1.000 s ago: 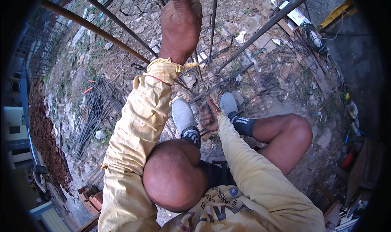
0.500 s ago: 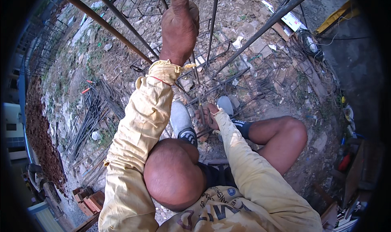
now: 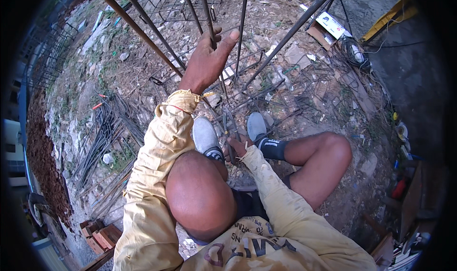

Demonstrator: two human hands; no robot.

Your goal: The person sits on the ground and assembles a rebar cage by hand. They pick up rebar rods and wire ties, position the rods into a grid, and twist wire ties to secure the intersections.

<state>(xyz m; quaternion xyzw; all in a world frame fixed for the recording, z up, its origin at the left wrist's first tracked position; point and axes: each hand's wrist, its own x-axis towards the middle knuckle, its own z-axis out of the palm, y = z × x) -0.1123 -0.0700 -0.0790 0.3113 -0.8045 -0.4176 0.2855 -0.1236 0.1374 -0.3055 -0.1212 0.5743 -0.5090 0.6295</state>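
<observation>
My left hand point(image 3: 205, 64) is raised ahead of me among upright steel bars. Its thumb stands well apart from the fingers. A thin rebar point(image 3: 206, 11) passes through the gap between them, and the fingers lie loosely behind it. Low between my shoes, my right hand point(image 3: 240, 146) is closed around the handles of pincers point(image 3: 227, 121). The tool's jaws point away from me, close to the foot of the bars. Part of the right hand's grip is hidden by its own wrist and sleeve.
Slanting rusty bars point(image 3: 135, 30) and a thick dark bar point(image 3: 297, 30) flank my left arm. Rebar frames lie on the rubble ahead. Bundled black rods point(image 3: 102, 125) are at left, bricks point(image 3: 102, 235) at lower left. A white box point(image 3: 331, 25) and coiled cable point(image 3: 352, 52) sit at far right.
My left hand has loosened from the rebar and come down a little, its thumb swinging out to the right. My right hand has drawn back slightly toward me with the pincers, which show more plainly.
</observation>
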